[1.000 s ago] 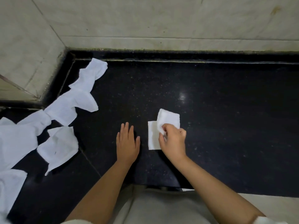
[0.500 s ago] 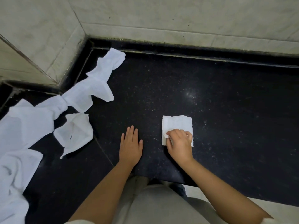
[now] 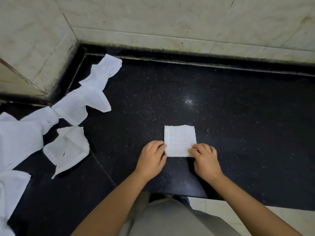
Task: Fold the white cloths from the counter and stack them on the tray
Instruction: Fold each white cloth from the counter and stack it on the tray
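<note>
A small white cloth (image 3: 179, 140), folded into a neat square, lies flat on the black counter (image 3: 238, 116). My left hand (image 3: 151, 157) touches its near left corner with curled fingers. My right hand (image 3: 205, 158) rests its fingertips on the near right corner. Neither hand lifts the cloth. Several unfolded white cloths (image 3: 68, 147) lie crumpled in a heap at the left, with one (image 3: 102, 72) reaching towards the back corner. No tray is in view.
Pale tiled walls (image 3: 170, 23) close off the counter at the back and left. The counter's front edge (image 3: 196, 196) runs just before my body. A seam (image 3: 102, 166) crosses the counter diagonally near the crumpled cloths.
My right hand laid the raised half of the cloth down, finishing a fold into a square. My left hand moved right from the bare counter to the cloth's near left corner.
</note>
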### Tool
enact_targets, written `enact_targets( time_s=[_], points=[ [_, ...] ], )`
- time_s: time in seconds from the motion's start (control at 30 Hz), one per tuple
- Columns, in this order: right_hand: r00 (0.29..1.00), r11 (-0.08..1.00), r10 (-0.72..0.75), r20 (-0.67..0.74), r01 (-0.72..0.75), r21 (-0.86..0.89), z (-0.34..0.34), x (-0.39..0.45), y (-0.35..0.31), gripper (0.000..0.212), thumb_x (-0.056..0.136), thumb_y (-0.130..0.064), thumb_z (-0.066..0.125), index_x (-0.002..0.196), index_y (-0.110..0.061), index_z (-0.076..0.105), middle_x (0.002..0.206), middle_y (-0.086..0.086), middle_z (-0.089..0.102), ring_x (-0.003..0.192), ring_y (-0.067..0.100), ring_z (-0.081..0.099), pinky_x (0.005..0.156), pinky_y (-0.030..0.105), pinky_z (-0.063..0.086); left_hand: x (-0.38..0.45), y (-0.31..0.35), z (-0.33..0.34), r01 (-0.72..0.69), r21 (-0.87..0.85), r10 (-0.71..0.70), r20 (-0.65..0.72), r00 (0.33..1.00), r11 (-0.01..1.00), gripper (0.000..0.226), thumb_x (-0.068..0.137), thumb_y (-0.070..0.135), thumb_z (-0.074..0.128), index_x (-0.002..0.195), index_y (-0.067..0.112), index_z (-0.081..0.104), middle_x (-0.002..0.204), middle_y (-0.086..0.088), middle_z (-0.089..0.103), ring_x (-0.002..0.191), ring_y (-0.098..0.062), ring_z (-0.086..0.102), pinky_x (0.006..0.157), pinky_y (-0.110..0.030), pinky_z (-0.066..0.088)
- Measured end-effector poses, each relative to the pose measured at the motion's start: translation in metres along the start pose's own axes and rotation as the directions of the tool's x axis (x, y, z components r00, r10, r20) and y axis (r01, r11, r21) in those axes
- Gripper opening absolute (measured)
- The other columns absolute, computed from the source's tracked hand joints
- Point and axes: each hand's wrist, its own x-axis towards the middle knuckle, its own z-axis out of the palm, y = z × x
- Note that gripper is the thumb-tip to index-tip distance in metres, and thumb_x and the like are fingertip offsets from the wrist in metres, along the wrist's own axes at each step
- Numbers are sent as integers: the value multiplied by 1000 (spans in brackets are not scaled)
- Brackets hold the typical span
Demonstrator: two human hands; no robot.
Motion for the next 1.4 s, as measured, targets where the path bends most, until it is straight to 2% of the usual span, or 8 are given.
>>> enact_targets(
  time_s=[0.13,0.37,0.47,0.6,0.87,1.03,1.2,1.4],
  points=[
    [994,1000,-26,102,24,19,-4,7,2,32,61,-9,44,74,-19,71,79,-1,69,64,20,65,50,28,49,14,15,11,-153,56,144,134,980,987,31,75,40,48,85,22,72,87,8,67,87,-8,52,76,-24,54],
    [993,989,-40,108,24,148,-17,16,10,31,66,-10,37,65,-8,68,63,4,64,45,21,58,41,21,47,31,23,24,-207,246,160,198,967,947,27,52,35,84,69,22,67,69,7,62,66,-14,62,86,-30,37],
    [994,982,-7,108,-13,189,-37,8,23,36,67,-18,35,70,-10,70,67,3,66,46,21,60,41,19,46,45,32,27,-314,211,285,156,946,926,6,62,16,67,68,18,66,64,5,61,63,-16,58,78,-27,31],
    [970,895,239,38,-235,379,-77,-17,68,29,72,-10,44,83,-4,70,80,10,66,67,22,63,58,18,49,80,80,30,-418,129,414,58,908,899,28,74,14,39,88,15,64,73,0,66,66,-20,63,84,-31,33],
    [763,713,635,-121,-518,473,-187,-132,226,18,75,6,57,86,-2,69,86,6,57,78,11,48,67,-1,34,158,298,67,-726,32,727,-20,686,686,21,82,20,40,97,13,52,79,-6,61,74,-15,34,66,-28,31],
    [688,684,713,-138,-638,353,-233,-220,315,14,81,-6,59,91,-6,68,91,12,62,87,23,56,69,17,30,172,435,93,-826,-73,829,81,554,559,25,86,22,36,92,8,55,78,-10,59,67,-27,52,55,-33,51],
    [609,628,778,-153,-755,186,-300,-323,412,19,86,-17,55,94,-9,70,93,12,59,92,26,56,80,34,44,183,600,111,-835,-201,847,278,453,512,34,95,29,34,105,7,57,96,-10,56,91,-26,48,81,-36,41],
    [570,579,814,-114,-813,69,-361,-373,508,24,86,-18,54,89,2,68,89,20,59,86,28,56,76,39,44,224,733,131,-835,-258,849,364,382,486,21,94,27,47,101,14,61,86,-1,53,89,-21,52,78,-38,45]
  ],
)
